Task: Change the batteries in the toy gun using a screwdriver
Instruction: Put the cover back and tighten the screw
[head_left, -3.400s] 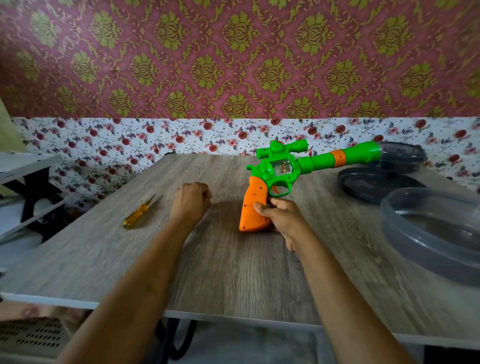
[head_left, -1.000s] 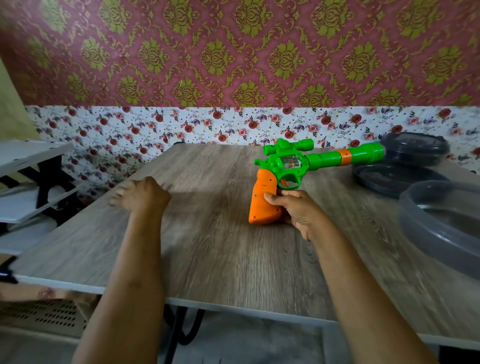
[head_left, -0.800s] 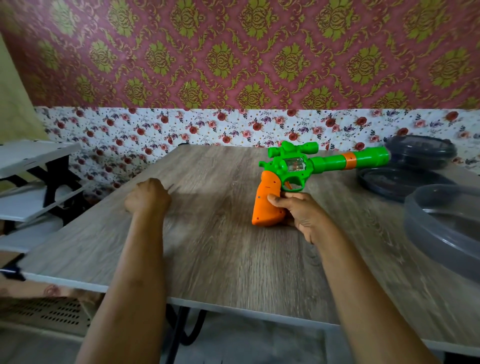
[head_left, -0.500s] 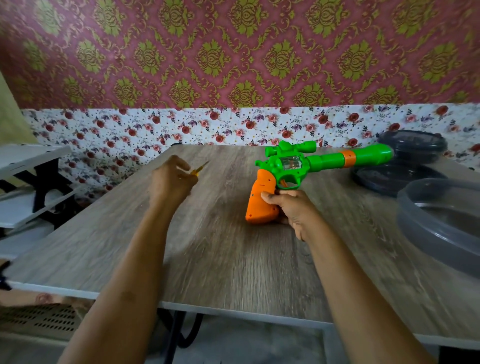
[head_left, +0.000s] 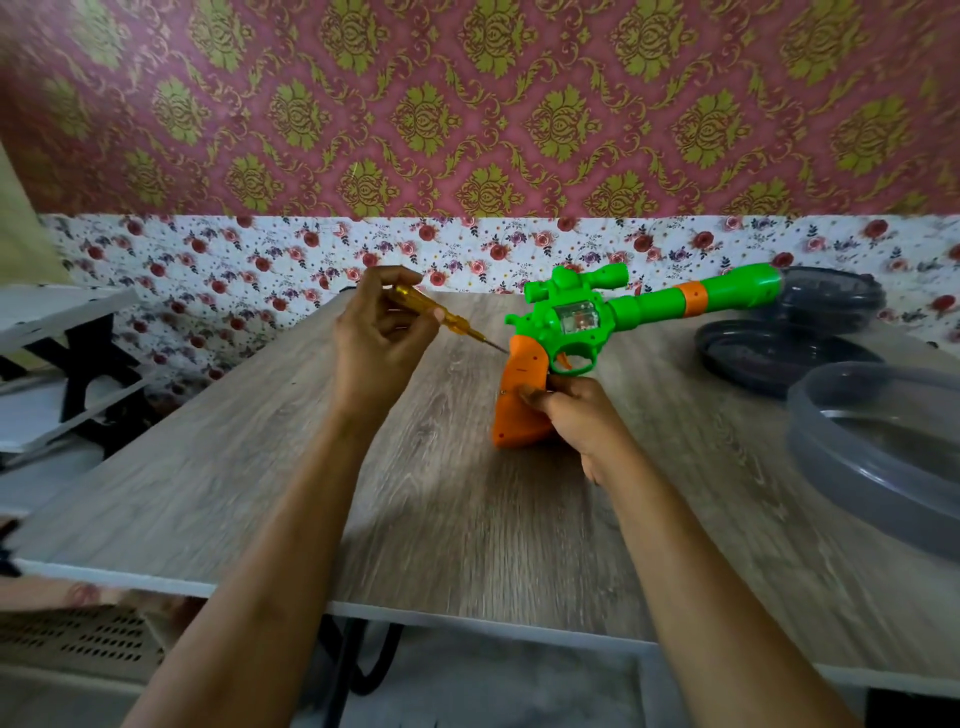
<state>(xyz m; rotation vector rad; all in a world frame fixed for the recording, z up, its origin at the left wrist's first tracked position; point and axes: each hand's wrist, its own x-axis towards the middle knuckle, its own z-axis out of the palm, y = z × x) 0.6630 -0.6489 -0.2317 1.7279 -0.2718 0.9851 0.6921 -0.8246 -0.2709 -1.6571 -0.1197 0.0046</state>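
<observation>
a person works at a wood-grain table (head_left: 467, 519), where a green-and-orange toy gun (head_left: 582, 325) stands on its butt toward the far right of the top. its long barrel points right, toward dark trays (head_left: 779, 358) near the right edge. the right hand (head_left: 576, 415) curls round the lower orange grip (head_left: 519, 400) from the near side, steadying it. the left hand (head_left: 379, 332), raised just left of the gun, pinches a yellow screwdriver (head_left: 447, 322) between thumb and fingers. the shaft slopes down to the right, tip at the grip's upper left edge; contact cannot be told. the next move likely turns on bringing that tip square onto a screw in the grip.
</observation>
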